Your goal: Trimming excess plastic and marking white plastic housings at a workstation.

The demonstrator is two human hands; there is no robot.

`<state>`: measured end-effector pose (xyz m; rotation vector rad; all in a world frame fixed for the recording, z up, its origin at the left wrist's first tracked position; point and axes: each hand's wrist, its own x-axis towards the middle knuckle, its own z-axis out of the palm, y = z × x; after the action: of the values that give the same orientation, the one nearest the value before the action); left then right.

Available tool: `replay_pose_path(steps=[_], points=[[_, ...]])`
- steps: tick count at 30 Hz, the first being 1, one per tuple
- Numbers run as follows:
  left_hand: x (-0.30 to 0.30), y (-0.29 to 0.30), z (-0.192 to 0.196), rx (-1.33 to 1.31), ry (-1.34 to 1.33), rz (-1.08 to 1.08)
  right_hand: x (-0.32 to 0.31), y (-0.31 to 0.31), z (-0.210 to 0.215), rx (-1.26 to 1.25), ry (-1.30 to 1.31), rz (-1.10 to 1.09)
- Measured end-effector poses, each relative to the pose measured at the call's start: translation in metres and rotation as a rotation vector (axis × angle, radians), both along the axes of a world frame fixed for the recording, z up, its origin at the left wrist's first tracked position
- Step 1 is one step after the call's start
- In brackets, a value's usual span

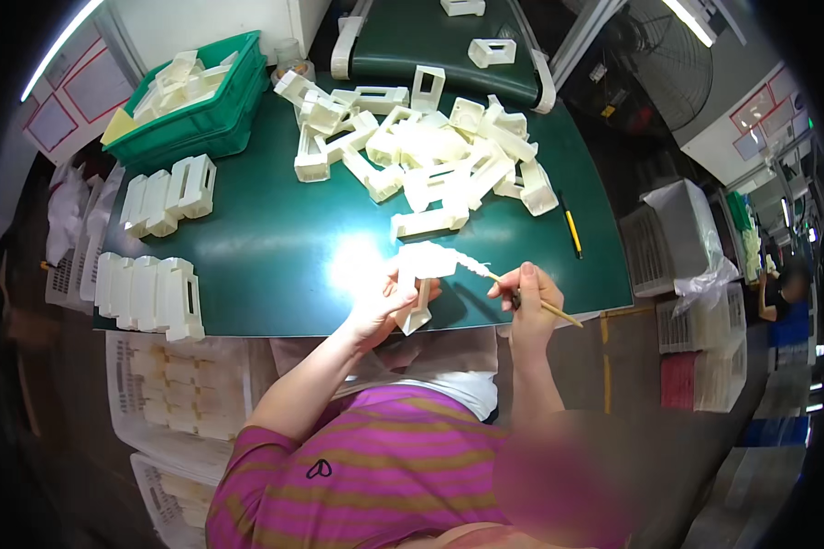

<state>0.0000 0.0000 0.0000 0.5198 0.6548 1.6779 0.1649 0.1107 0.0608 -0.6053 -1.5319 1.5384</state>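
Observation:
My left hand (382, 306) is closed around a white plastic housing (414, 317) with a rectangular opening, held over the front edge of the green table. In my right hand (531, 297) is a thin wooden stick (558, 314), gripped between thumb and fingers. White fluffy material (467, 262) is at the stick's far end and touches or overlaps the top of the housing; exactly where they meet is washed out by glare. Just beyond my left hand lies another white housing (430, 222), at the near side of a loose heap of similar housings (430, 151).
Two rows of housings, the far row (169, 195) and near row (151, 295), stand at the table's left. Behind them is a green crate (247, 101) with more parts. A yellow-and-black pen (572, 231) lies right. A conveyor belt (421, 46) adjoins the far edge.

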Motion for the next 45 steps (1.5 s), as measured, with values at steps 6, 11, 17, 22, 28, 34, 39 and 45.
replay_pose_path(steps=[6, 11, 17, 22, 28, 34, 39, 45], points=[[0.005, 0.005, 0.009, 0.022, 0.113, 0.011, -0.01, -0.032, 0.006, 0.068, 0.143, -0.041], [-0.001, -0.005, 0.005, 0.012, 0.045, -0.056, 0.0, 0.006, -0.007, -0.033, 0.037, -0.069], [0.002, -0.003, 0.004, 0.029, 0.122, -0.081, -0.002, 0.01, -0.014, -0.397, 0.136, -0.029], [0.002, 0.0, 0.01, 0.029, 0.094, -0.124, 0.006, 0.019, -0.008, -0.535, 0.334, 0.193], [0.003, -0.001, 0.007, 0.046, 0.174, -0.073, -0.009, 0.008, -0.009, -0.209, 0.017, 0.022], [0.003, 0.004, 0.003, -0.005, -0.013, 0.015, 0.0, -0.009, 0.001, -0.026, 0.266, -0.081], [-0.005, 0.003, -0.003, 0.051, -0.036, 0.033, -0.002, -0.003, -0.015, 0.06, -0.184, -0.013], [-0.002, 0.009, 0.008, 0.078, -0.223, -0.053, 0.009, 0.016, -0.012, 0.043, 0.216, -0.271]])
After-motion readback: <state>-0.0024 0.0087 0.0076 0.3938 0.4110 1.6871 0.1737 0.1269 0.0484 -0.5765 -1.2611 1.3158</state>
